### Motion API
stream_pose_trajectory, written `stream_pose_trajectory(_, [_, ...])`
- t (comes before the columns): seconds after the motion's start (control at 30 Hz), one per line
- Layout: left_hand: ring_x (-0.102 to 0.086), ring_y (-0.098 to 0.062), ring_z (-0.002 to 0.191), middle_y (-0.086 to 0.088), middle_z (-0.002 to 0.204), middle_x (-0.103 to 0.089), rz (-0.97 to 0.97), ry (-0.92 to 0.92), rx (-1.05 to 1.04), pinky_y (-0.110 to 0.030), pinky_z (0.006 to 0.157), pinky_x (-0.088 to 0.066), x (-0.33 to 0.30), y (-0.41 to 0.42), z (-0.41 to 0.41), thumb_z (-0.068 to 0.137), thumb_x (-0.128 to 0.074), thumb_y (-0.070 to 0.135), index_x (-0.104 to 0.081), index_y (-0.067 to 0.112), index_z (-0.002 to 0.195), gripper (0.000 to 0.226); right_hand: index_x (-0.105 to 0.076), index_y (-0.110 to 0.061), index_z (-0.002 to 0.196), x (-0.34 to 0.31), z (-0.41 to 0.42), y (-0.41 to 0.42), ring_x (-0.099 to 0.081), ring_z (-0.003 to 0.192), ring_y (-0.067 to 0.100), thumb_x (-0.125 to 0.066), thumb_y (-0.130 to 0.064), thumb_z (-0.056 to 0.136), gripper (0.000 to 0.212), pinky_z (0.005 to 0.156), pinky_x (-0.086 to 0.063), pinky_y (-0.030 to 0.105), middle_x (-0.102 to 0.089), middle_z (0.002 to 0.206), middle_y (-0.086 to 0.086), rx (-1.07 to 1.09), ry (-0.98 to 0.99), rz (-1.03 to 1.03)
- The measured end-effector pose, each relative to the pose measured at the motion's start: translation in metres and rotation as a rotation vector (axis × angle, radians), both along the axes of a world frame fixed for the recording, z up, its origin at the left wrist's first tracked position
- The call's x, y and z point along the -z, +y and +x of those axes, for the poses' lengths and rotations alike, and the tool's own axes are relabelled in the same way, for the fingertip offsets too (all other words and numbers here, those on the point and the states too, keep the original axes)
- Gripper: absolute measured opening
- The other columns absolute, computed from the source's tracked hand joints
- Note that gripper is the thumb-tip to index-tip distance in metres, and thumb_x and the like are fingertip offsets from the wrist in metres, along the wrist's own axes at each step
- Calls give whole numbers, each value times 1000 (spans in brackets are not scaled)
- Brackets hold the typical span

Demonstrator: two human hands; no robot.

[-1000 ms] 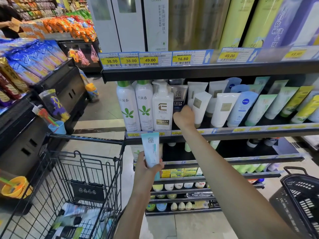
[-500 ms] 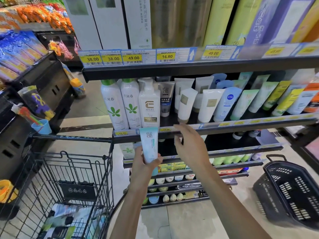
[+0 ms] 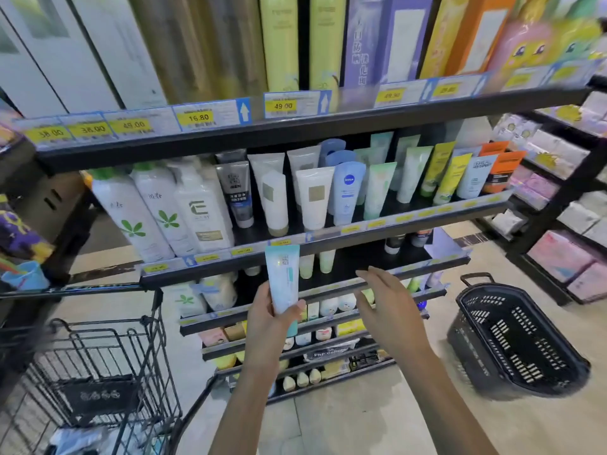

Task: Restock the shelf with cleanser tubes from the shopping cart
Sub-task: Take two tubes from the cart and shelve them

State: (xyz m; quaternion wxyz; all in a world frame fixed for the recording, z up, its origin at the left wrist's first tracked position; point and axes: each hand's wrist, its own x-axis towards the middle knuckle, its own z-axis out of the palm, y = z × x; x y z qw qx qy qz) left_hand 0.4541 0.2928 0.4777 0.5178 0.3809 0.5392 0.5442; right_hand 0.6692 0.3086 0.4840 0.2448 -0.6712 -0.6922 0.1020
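Centrally in the frame, the left hand grips a pale blue cleanser tube upright below the tube shelf, while the right hand, fingers spread and empty, should take it cap-down into a gap among the standing tubes.

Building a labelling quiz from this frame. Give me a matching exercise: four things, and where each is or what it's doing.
Things:
1. cleanser tube
2. right hand
3. black basket
4. shopping cart

Places or states:
A. on the floor at right
B. held upright in the left hand
C. at lower left, packets inside
D. open, holding nothing

Pairs: 1-B, 2-D, 3-A, 4-C
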Motion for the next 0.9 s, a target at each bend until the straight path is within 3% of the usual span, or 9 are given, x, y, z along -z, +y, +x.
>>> stream_pose_trajectory(0.13, [-67, -8, 112, 15, 123, -70, 29, 30, 3, -34, 91, -60, -8, -7, 53, 90, -78, 9, -59, 39, 124, 49, -62, -19, 141, -1, 48, -9, -51, 135, 23, -61, -28, 102, 40, 110, -45, 39, -58, 145, 2, -5, 27, -9])
stream_pose_trajectory(0.27, [-69, 0, 103, 15, 123, -70, 38, 55, -4, -22, 75, -60, -13, -16, 108, 89, -79, 9, -56, 30, 133, 54, -63, -21, 136, -2, 99, -17, -58, 124, 22, -61, -29, 101, 36, 97, -50, 36, -61, 138, -3, -20, 44, -13])
stream_pose_trajectory(0.4, [-71, -5, 99, 11, 117, -71, 32, 75, -38, -36, 81, -62, -17, -20, 163, 88, -81, 13, -53, 38, 124, 52, -67, -20, 126, -1, 150, -22, -64, 107, 25, -66, -23, 97, 30, 83, -51, 36, -67, 124, -2, -41, 60, 19])
stream_pose_trajectory(0.47, [-70, -4, 98, 10, 118, -70, 34, 72, -40, -32, 77, -62, -18, -21, 187, 89, -79, 11, -53, 35, 126, 51, -67, -20, 126, -2, 173, -21, -64, 101, 28, -68, -23, 96, 30, 76, -52, 37, -67, 120, 1, -55, 58, 9])
stream_pose_trajectory(0.6, [-69, -7, 101, 10, 117, -69, 59, 68, -65, -23, 68, -58, -21, -18, 229, 89, -78, 10, -53, 37, 124, 50, -69, -19, 123, -5, 209, -16, -61, 105, 29, -66, -23, 96, 27, 81, -52, 40, -69, 116, 5, -88, 37, 26])
stream_pose_trajectory(0.77, [-67, -15, 108, 10, 116, -68, 64, 111, -114, -46, 82, -63, -24, -3, 258, 88, -80, 16, -58, 42, 123, 48, -66, -19, 128, -5, 237, 2, -57, 113, 28, -61, -26, 99, 31, 85, -49, 38, -67, 124, 5, -97, 39, 13])
stream_pose_trajectory(0.9, [-67, -6, 107, 13, 120, -70, 122, 181, -133, -37, 88, -61, -27, 20, 270, 90, -78, 18, -58, 32, 137, 53, -64, -15, 136, -8, 245, 27, -55, 124, 29, -61, -24, 100, 37, 94, -48, 36, -64, 134, 7, -105, 54, 33])
